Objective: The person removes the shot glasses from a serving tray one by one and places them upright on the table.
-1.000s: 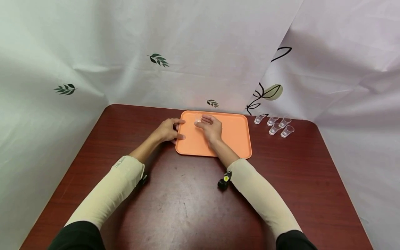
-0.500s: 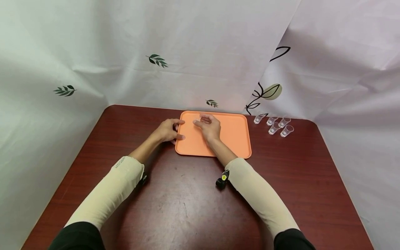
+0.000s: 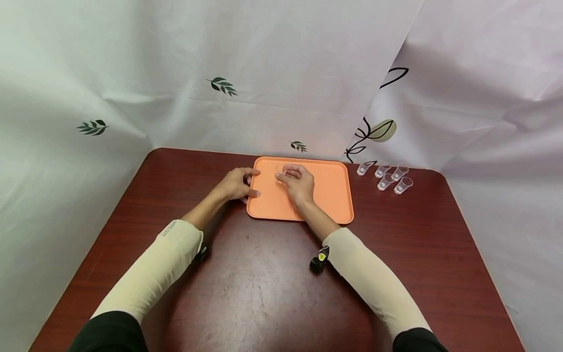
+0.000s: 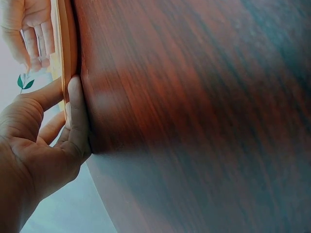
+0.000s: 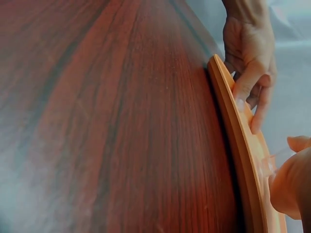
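An orange tray (image 3: 330, 188) lies flat near the table's far edge. At its left edge, my left hand (image 3: 235, 184) grips the rim, thumb and one finger on top and other fingers down beside the table; the left wrist view shows this hand (image 4: 46, 145) from the side. Over the tray's left half is my right hand (image 3: 300, 187), its thumb and fingers around a small clear plastic cup (image 5: 268, 166). That cup is faint in the head view and partly hidden by the fingers. It stands on or just above the tray; I cannot tell which.
Several clear cups (image 3: 403, 185) stand close together on the dark red wooden table (image 3: 246, 278), right of the tray. A white patterned cloth (image 3: 264, 117) hangs behind the table's far edge and along its sides.
My right hand shifts slightly left, then back right and a little nearer. The cup, plain to see a second ago, now shows only faintly. My left hand and the tray stay put.
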{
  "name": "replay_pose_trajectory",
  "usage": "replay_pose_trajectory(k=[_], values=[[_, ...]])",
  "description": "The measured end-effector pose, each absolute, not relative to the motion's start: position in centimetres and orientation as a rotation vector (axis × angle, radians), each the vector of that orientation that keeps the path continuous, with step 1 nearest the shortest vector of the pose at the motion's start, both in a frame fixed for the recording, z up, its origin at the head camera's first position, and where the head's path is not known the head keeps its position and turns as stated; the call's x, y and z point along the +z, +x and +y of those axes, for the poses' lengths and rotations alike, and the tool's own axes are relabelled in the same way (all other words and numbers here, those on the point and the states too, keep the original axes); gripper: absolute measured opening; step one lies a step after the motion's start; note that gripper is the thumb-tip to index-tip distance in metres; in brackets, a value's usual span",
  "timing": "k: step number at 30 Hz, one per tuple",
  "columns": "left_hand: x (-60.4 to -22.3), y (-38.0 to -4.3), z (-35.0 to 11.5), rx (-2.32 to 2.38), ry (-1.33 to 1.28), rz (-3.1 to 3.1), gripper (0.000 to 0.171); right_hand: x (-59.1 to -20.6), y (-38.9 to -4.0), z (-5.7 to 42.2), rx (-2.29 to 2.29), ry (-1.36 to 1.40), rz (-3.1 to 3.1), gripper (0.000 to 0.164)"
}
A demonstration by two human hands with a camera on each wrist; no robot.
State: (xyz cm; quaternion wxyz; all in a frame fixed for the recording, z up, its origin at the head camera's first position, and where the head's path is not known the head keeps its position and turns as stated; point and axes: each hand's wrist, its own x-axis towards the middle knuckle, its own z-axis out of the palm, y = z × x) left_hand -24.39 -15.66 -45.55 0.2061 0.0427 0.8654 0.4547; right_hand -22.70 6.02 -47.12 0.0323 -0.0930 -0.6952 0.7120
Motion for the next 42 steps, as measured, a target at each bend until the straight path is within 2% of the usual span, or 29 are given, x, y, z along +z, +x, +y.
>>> replay_pose_trajectory(k=[17,30,42], values=[[-45.5,-24.4,-15.6,1.278,0.119,2.408,0.081,-46.9,-20.9,10.6,2.278,-0.323,-2.046,0.031],[-45.5,-24.4,-15.6,1.288,0.110,2.394,0.081,-46.3,-20.3,14.3,2.283,-0.383,-1.988,0.037],[-45.5,-24.3,-15.6,1.284,0.114,2.399,0.081,-45.9,-20.2,17.6,2.267,-0.413,-1.885,0.033]])
